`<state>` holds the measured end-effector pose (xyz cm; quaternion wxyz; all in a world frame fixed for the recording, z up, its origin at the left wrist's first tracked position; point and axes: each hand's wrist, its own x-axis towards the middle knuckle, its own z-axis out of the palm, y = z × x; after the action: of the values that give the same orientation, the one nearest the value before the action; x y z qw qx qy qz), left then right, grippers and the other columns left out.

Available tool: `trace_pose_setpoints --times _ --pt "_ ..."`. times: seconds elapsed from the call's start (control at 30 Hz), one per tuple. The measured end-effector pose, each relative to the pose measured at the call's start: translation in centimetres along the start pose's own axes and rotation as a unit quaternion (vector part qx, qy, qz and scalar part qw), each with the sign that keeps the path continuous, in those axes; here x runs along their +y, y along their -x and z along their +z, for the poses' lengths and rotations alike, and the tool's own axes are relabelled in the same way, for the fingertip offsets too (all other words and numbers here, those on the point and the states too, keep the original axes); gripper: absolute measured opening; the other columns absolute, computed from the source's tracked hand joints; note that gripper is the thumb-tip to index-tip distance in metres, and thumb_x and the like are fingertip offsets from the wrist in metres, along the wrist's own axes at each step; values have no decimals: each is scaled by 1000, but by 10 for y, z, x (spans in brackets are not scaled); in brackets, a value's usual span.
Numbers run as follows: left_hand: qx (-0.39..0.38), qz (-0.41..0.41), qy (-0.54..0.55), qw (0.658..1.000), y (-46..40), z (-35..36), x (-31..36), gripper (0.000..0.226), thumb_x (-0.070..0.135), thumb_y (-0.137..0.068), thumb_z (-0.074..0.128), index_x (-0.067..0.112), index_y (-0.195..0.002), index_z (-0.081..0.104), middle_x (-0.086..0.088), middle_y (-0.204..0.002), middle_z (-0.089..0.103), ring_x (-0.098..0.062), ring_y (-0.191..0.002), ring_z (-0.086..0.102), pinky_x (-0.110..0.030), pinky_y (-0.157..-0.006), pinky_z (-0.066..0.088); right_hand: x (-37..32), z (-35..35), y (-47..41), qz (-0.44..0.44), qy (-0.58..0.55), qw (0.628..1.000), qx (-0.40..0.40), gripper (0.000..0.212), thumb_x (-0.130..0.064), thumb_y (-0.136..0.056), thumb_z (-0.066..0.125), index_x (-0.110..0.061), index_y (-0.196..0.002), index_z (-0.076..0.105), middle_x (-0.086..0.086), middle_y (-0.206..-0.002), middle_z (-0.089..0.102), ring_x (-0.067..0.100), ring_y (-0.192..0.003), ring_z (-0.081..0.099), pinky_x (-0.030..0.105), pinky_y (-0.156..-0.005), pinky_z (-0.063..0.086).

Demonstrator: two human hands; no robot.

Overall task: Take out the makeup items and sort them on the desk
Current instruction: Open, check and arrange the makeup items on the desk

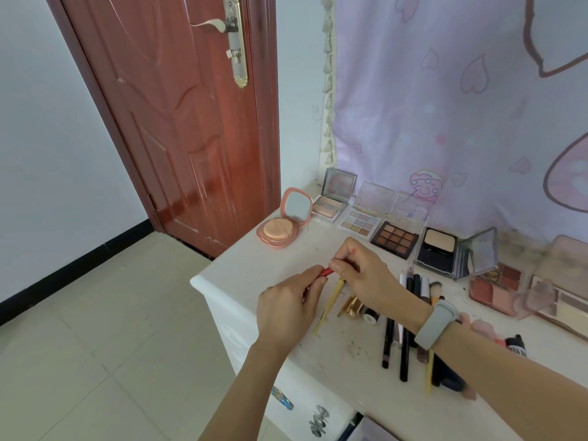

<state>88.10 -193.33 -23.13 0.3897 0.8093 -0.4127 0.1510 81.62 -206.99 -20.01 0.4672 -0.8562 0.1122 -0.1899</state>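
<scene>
Over the white desk (261, 265), my left hand (286, 310) pinches a small red item (326, 271) at its near end. My right hand (359, 268) grips the same red item's far end and also holds a pale yellow brush handle (331, 303) that slants down toward the desk front. Open palettes line the back: a pink cushion compact (280, 230), a highlighter palette (329, 208), a pastel eyeshadow palette (359, 222), a brown eyeshadow palette (396, 238) and a black powder compact (439, 249). Pencils and brushes (404, 329) lie in a row under my right wrist.
A gold lipstick tube (351, 305) lies beside the brush handle. Blush palettes (496, 288) and small bottles (515, 343) sit at the right. A red wooden door (191, 122) stands left of the desk, a lilac curtain (445, 106) behind it. A drawer (353, 424) is open below.
</scene>
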Motion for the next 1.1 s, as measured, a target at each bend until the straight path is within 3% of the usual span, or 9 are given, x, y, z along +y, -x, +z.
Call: trace_pose_setpoints --times 0.1,0.17,0.27,0.4,0.53,0.67,0.77,0.87,1.1 --pt "7 -8 -2 1000 -1 0 1 21 35 -84 56 30 -98 71 11 -50 54 -5 -43 45 -15 -42 34 -1 -6 0 -2 3 1000 -20 18 -12 -91 53 -21 -76 48 -2 -64 52 0 -52 42 11 -54 36" --pt "-15 -42 -1 999 -1 1 0 29 37 -87 54 27 -112 65 11 -54 53 -4 -49 47 -18 -49 39 -2 -14 -3 3 16 1000 -14 16 -13 -90 54 -23 -79 50 -1 -71 58 3 -59 48 14 -59 40" --pt "-65 -89 6 994 -2 4 -3 37 30 -88 50 20 -124 52 12 -69 55 -8 -63 50 -22 -59 38 -4 -33 -9 23 -35 996 75 18 -6 -90 53 -22 -81 53 0 -73 57 7 -63 50 12 -61 41" --pt "-67 -140 41 987 -15 5 -9 29 9 -91 45 10 -119 47 -10 -97 63 -26 -85 58 -35 -72 47 2 -53 -11 65 -94 983 145 16 0 -90 49 -14 -86 55 3 -66 52 3 -54 47 10 -52 38" --pt "-50 -147 15 988 -31 6 -15 27 6 -91 50 6 -115 60 -14 -112 55 -31 -88 58 -36 -78 48 17 -52 -5 97 40 992 75 20 -9 -90 53 -13 -108 60 -3 -85 64 2 -75 56 13 -72 41" --pt "-75 -150 -54 984 -42 14 -18 30 20 -89 58 13 -118 60 -7 -108 64 -25 -98 56 -36 -89 42 25 -38 -9 69 170 983 26 20 -17 -90 54 -19 -107 65 -13 -95 58 0 -85 51 4 -69 34" --pt "-95 -158 -45 982 -47 15 -22 31 25 -88 60 13 -116 62 -5 -111 64 -23 -104 53 -37 -93 41 26 -25 -17 11 235 972 2 18 -18 -91 52 -19 -104 64 -11 -97 51 5 -91 46 18 -80 34" --pt "-98 -152 -45 983 -41 11 -29 35 26 -88 58 14 -120 60 -4 -118 59 -22 -109 50 -36 -96 36 26 -16 -28 -34 265 962 -50 17 -18 -91 51 -19 -103 64 -10 -95 45 8 -92 43 22 -78 34" --pt "-79 -128 -48 987 -19 7 -34 28 21 -91 52 24 -116 64 1 -108 59 -18 -101 47 -23 -82 23 18 -8 -44 -81 332 927 -152 27 -14 -92 48 -20 -113 63 -1 -102 57 16 -98 42 23 -81 35"
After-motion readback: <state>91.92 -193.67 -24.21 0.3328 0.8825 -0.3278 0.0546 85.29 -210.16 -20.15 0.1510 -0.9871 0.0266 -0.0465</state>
